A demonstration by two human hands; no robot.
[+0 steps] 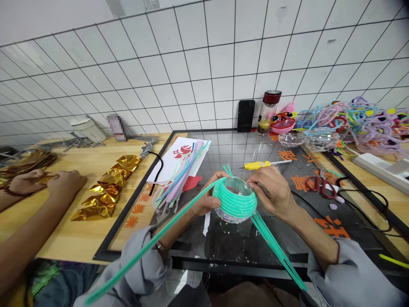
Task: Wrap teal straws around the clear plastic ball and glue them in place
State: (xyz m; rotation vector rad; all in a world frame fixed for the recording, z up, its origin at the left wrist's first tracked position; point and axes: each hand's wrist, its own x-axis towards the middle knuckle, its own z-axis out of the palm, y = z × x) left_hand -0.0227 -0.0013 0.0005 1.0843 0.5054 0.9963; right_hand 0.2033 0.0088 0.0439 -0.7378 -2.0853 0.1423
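A clear round bowl (234, 204) is wrapped in rings of mint-green fuzzy stems, its open mouth facing up. My left hand (209, 200) is closed on the bowl's left side, thumb across the green rings. A long green stem (153, 238) runs from the bowl's upper left down towards the lower left. Several more green stems (276, 247) hang from its lower right side, and short ends poke up behind the rim. With fingers pinched at the right of the rim, my right hand (271, 189) touches the bowl; its fingertips are partly hidden.
Behind my right hand lies a yellow glue gun or screwdriver-like tool (257, 165). Pastel stems (182, 175) rest on white paper (156, 172). Red scissors (321, 185), a black cable (367, 213), a phone (246, 116) and a bottle (269, 113) surround the work. Another person's hands (65, 185) are near gold foil (108, 187).
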